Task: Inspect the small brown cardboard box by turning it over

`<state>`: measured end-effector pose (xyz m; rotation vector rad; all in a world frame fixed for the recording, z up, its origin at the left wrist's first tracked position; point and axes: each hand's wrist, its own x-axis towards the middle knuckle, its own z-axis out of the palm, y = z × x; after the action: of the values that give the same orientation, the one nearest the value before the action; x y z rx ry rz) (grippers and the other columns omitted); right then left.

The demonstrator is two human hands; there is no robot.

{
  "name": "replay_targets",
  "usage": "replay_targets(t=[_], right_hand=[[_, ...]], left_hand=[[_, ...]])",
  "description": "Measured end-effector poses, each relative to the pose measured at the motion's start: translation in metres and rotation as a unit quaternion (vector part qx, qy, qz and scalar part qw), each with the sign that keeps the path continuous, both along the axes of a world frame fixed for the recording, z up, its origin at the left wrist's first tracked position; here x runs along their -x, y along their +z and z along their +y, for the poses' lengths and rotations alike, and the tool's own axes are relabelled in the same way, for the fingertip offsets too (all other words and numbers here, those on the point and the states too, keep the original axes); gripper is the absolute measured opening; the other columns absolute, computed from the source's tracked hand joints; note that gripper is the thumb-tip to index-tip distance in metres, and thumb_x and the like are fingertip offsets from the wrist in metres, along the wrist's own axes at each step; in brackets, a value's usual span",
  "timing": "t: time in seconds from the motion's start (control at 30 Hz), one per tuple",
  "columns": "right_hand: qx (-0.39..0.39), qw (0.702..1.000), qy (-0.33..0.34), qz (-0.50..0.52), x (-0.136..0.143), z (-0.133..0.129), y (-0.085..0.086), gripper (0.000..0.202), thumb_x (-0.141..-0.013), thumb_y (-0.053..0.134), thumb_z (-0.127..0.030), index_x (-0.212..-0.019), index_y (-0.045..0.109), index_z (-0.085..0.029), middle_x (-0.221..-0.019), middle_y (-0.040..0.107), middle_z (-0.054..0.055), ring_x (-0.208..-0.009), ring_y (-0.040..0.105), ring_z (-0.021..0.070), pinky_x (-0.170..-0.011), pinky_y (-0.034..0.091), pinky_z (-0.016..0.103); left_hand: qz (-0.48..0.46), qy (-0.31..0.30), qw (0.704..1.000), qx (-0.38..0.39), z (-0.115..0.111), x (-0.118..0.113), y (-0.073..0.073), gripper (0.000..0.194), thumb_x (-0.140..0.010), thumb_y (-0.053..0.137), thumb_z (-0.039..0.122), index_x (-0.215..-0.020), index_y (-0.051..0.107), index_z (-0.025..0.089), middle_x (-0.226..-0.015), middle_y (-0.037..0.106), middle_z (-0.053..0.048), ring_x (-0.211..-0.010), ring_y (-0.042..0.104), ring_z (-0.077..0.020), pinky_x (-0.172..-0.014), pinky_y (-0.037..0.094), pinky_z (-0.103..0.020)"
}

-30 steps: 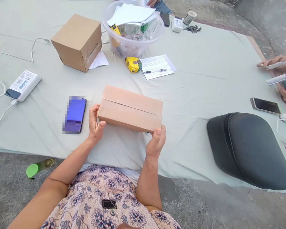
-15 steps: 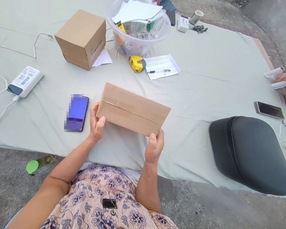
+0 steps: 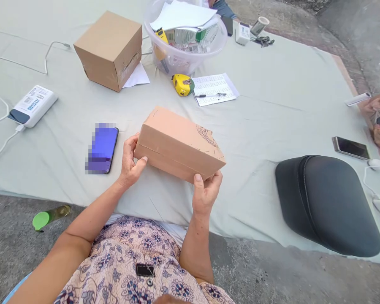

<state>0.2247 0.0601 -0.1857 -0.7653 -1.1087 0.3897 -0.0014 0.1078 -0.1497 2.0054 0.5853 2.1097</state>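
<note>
No word, brand or number can be read with certainty; at the left of the frame, a white device (image 3: 34, 103) bears blue and dark print, too small to make out; above centre, a sheet of paper (image 3: 213, 84) carries rows of tiny characters, likewise illegible; right of top centre, a small white block (image 3: 242, 33) shows blurred blue print; mid-frame, dark curved lines on the held cardboard box (image 3: 179, 137) form no legible letters.

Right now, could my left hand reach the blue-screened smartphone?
Probably yes: only tablecloth shows between the smartphone and your left hand, but that hand would first need to let go of the held cardboard box.
</note>
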Motion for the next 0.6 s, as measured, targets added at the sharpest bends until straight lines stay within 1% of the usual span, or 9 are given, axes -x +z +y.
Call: replay_targets(t=[0.1,0.17,0.27,0.37,0.43,0.5,0.6], right_hand=[[-0.018,1.000,-0.008,-0.001,0.000,0.002,-0.002,0.058,-0.090,0.067,-0.060,-0.124,0.050,-0.016,-0.117,0.063,0.012,-0.109,0.063,0.0171,-0.093,0.054,0.029],[-0.023,1.000,-0.011,-0.007,0.001,0.004,-0.004,0.064,-0.090,0.062,-0.069,-0.123,0.051,-0.015,-0.112,0.064,0.012,-0.104,0.063,0.0178,-0.088,0.054,0.029],[-0.012,0.999,-0.029,-0.014,0.001,0.006,-0.007,0.078,-0.087,0.053,-0.085,-0.119,0.055,-0.014,-0.109,0.064,0.012,-0.101,0.064,0.0205,-0.085,0.054,0.031],[0.017,0.999,-0.045,-0.014,0.002,0.007,-0.007,0.085,-0.084,0.044,-0.094,-0.110,0.058,-0.014,-0.106,0.064,0.011,-0.103,0.064,0.0217,-0.085,0.054,0.032],[0.034,0.998,-0.049,-0.012,0.003,0.006,-0.006,0.085,-0.083,0.043,-0.094,-0.108,0.059,-0.014,-0.105,0.064,0.010,-0.102,0.063,0.0209,-0.085,0.053,0.031],[0.053,0.997,-0.048,-0.010,0.004,0.004,-0.002,0.082,-0.083,0.047,-0.091,-0.108,0.058,-0.014,-0.106,0.065,0.010,-0.099,0.063,0.0197,-0.083,0.053,0.030],[0.086,0.996,-0.037,-0.004,0.005,0.001,0.003,0.077,-0.084,0.053,-0.085,-0.111,0.058,-0.013,-0.108,0.066,0.011,-0.098,0.063,0.0193,-0.082,0.053,0.030]], left_hand=[[-0.037,0.012,0.999,-0.012,-0.001,-0.001,0.004,0.045,-0.095,0.063,0.058,-0.121,0.054,0.023,-0.128,0.062,-0.011,-0.117,0.064,-0.0232,-0.093,0.054,-0.034],[-0.066,0.017,0.998,-0.015,-0.001,-0.001,0.007,0.045,-0.095,0.061,0.063,-0.115,0.056,0.023,-0.117,0.064,-0.008,-0.105,0.066,-0.0200,-0.084,0.054,-0.031],[-0.094,0.034,0.995,-0.007,-0.001,-0.001,0.010,0.062,-0.091,0.058,0.077,-0.121,0.057,0.023,-0.112,0.063,-0.008,-0.097,0.065,-0.0187,-0.079,0.053,-0.030],[-0.088,0.066,0.994,0.005,-0.001,0.000,0.009,0.078,-0.086,0.052,0.088,-0.130,0.055,0.024,-0.115,0.062,-0.009,-0.100,0.065,-0.0207,-0.082,0.054,-0.033],[-0.066,0.094,0.993,0.014,-0.001,0.001,0.007,0.080,-0.086,0.051,0.088,-0.132,0.055,0.023,-0.119,0.062,-0.010,-0.106,0.065,-0.0228,-0.088,0.054,-0.035],[-0.039,0.121,0.991,0.033,-0.001,0.001,0.005,0.077,-0.086,0.058,0.084,-0.132,0.055,0.022,-0.122,0.062,-0.011,-0.111,0.065,-0.0244,-0.092,0.054,-0.037],[-0.016,0.138,0.988,0.066,-0.001,0.000,0.003,0.071,-0.088,0.065,0.074,-0.134,0.054,0.021,-0.124,0.063,-0.012,-0.112,0.065,-0.0242,-0.092,0.054,-0.036]])
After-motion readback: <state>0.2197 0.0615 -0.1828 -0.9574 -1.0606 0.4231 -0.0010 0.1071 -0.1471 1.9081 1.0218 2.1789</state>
